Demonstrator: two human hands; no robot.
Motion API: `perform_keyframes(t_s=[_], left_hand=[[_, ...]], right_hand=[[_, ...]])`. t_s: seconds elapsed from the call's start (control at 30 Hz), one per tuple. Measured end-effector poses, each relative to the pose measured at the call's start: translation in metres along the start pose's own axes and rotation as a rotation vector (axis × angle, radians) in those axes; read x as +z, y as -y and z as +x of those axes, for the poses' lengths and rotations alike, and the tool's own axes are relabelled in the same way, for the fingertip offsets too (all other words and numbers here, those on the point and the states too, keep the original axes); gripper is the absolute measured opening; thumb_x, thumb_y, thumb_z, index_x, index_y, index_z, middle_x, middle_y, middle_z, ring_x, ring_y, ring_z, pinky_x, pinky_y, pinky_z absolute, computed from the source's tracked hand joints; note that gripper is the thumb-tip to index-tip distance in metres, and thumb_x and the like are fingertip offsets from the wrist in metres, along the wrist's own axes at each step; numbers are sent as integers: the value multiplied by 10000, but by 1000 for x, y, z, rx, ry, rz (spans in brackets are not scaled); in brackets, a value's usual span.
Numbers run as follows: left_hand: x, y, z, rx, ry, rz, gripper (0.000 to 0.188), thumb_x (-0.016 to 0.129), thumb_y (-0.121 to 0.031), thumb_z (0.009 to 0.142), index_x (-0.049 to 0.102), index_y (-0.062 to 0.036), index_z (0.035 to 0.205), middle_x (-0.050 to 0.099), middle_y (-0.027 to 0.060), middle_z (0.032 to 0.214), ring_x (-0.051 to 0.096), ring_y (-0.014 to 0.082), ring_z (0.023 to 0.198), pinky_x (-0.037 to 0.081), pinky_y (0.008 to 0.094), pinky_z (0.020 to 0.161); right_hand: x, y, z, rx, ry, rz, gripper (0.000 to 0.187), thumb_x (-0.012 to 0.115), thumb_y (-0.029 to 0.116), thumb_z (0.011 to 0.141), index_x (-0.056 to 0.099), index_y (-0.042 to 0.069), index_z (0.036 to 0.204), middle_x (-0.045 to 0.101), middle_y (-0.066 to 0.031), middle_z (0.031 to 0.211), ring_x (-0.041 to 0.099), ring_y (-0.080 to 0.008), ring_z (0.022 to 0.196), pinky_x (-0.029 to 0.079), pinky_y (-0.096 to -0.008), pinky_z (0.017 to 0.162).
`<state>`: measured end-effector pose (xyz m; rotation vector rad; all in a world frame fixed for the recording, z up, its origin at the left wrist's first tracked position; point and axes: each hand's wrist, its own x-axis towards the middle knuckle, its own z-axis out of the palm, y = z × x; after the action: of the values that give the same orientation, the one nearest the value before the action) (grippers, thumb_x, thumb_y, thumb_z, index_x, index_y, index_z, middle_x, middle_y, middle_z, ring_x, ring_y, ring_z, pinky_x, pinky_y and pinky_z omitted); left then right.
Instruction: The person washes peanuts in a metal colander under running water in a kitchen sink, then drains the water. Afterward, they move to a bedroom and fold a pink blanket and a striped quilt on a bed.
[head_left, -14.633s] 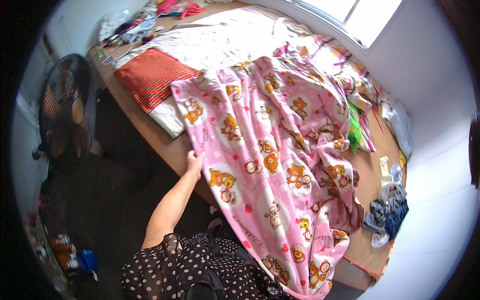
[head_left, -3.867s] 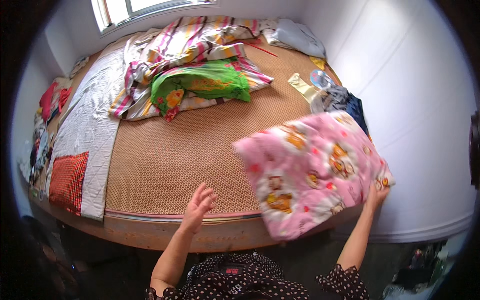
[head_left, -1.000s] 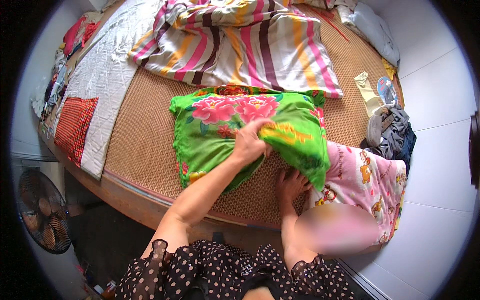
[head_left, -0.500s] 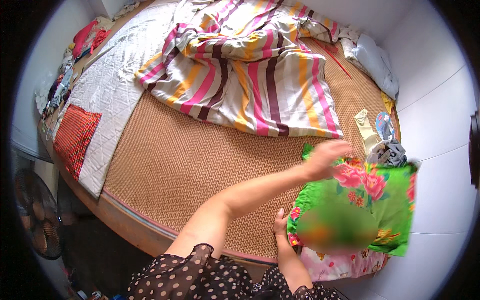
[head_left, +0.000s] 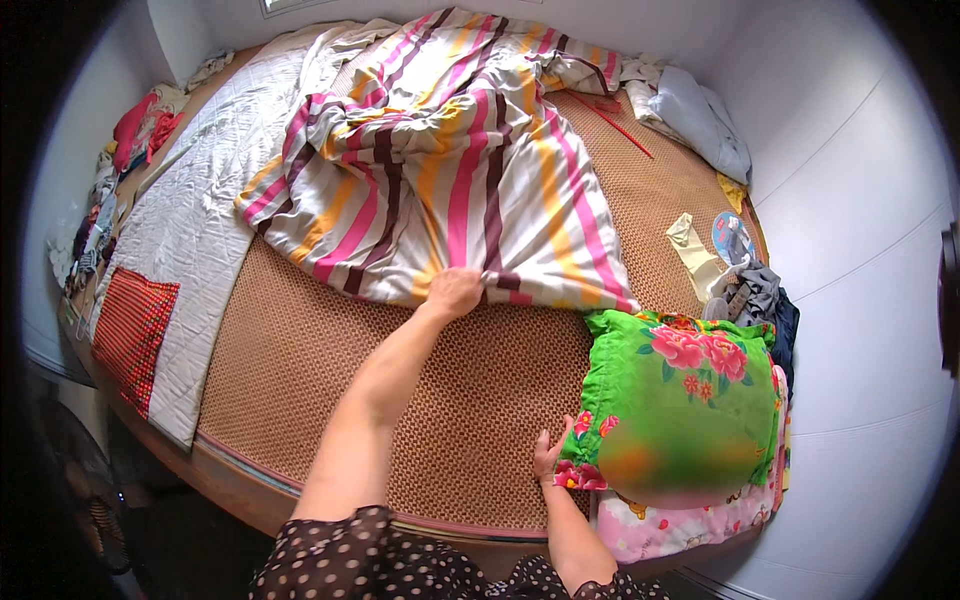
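A single view is given — a head-worn fisheye, aimed steeply down from the bed's [head_left: 470, 400] near edge. The whole mattress is taken in at arm's length — its edges are bent toward the rim.

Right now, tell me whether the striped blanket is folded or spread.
Spread, not folded: the striped blanket lies loose and rumpled over the woven mat, and the left hand grips its near edge.

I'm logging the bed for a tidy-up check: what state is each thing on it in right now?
Striped blanket: crumpled, its edge gripped by the left hand.
Green floral pillow: lying flat on the pink blanket, right hand touching its corner.
White quilt: spread flat along the left side.
Woven mat: uncovered in the middle.
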<state>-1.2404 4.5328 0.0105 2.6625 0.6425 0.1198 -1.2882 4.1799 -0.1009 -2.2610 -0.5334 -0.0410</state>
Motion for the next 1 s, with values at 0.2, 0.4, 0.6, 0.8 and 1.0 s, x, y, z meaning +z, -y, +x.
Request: perform_keyframes(t_s=[0.2, 0.4, 0.6, 0.8, 1.0], left_hand=[[-64, 43, -187, 229, 157, 64, 152, 468, -212, 812, 535, -82, 769, 546, 139, 618, 560, 342, 609, 441, 455, 541], [-173, 77, -402, 75, 394, -60, 147, 512, -191, 719, 561, -52, 707, 554, 145, 671, 558, 336, 694, 440, 438, 607], [-178, 86, -532, -634, 338, -806, 254, 545, -145, 725, 638, -31, 933, 637, 57, 866, 591, 158, 819, 464, 290, 728], [-136, 184, -568, -969, -524, -770, 226, 477, -167, 868, 621, -33, 981, 599, 0, 772, 512, 60, 637, 425, 202, 567], [-99, 325, -524, -980, -792, -413, 286, 471, -156, 824, 603, -49, 1053, 638, 76, 934, 590, 168, 798, 460, 282, 731]], right_hand=[[-2, 2, 0, -2, 30, -48, 584, 540, 239, 794, 341, -59, 1254, 386, -237, 1267, 333, -368, 1200, 227, -421, 1025], [17, -25, 1, -71, -56, 119, 594, 529, 228, 817, 302, -64, 1282, 375, -222, 1280, 305, -339, 1227, 204, -396, 1040], [38, -52, 1, -183, -87, 133, 640, 503, 332, 854, 272, -68, 1297, 351, -226, 1299, 293, -343, 1237, 183, -397, 1047], [49, -102, 8, -274, -143, 165, 605, 469, 262, 884, 208, -40, 1339, 310, -211, 1334, 289, -329, 1240, 207, -376, 1034], [-35, 19, -18, 22, 257, -125, 537, 566, 192, 759, 410, -61, 1206, 460, -238, 1199, 431, -347, 1125, 319, -384, 967]])
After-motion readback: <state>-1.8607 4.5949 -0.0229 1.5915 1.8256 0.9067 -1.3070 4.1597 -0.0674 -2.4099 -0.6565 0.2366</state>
